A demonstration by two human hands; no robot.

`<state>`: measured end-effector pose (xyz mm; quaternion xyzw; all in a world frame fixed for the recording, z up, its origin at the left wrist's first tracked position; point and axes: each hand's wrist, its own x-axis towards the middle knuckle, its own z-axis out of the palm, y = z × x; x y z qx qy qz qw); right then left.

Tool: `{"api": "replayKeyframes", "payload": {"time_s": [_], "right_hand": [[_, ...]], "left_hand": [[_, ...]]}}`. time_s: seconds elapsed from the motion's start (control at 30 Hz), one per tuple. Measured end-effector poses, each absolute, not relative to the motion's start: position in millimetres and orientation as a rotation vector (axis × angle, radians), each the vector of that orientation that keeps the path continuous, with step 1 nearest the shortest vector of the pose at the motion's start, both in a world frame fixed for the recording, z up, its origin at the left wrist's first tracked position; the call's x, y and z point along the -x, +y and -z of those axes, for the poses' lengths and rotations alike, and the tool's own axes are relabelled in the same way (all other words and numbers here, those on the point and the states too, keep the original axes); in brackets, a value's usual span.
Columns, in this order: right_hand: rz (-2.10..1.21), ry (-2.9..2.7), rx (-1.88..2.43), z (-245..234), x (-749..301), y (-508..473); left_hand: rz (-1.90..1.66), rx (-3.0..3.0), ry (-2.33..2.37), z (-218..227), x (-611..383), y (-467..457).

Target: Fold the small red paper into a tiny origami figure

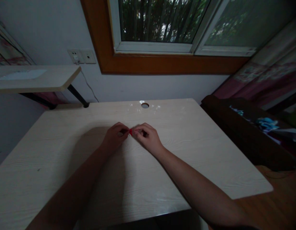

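Note:
A small red piece (130,131) shows between my two hands, just over the pale wood-grain desk (186,134). It is too small and dim for me to tell its kind. My left hand (115,134) pinches it from the left with thumb and fingertips. From the right, my right hand (148,135) is closed in a pinch on its other side. The fingertips of both hands are nearly touching, and they hide most of the piece.
A round cable hole (145,105) sits near the desk's back edge. At the left, a raised shelf (30,83) stands on black legs. A cord (89,84) hangs from the wall sockets (82,56). On the right is a dark brown piece of furniture (234,134) with blue cloth-like items on it.

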<state>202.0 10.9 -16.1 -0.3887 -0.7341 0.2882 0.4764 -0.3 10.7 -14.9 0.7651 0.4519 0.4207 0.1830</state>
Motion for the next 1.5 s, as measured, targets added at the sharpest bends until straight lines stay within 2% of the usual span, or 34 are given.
{"api": "replayKeyframes", "payload": {"time_s": [0.93,1.5], "right_hand": [[-0.793,-1.711,0.967,18.1,-201.7,13.9],[-0.635,-1.878,0.856,24.6,-208.2,17.8]], "left_hand": [[-1.233,-2.257,1.191,16.2,1.1,10.8],[-1.049,-2.322,1.249,22.9,3.1,14.0]]}}
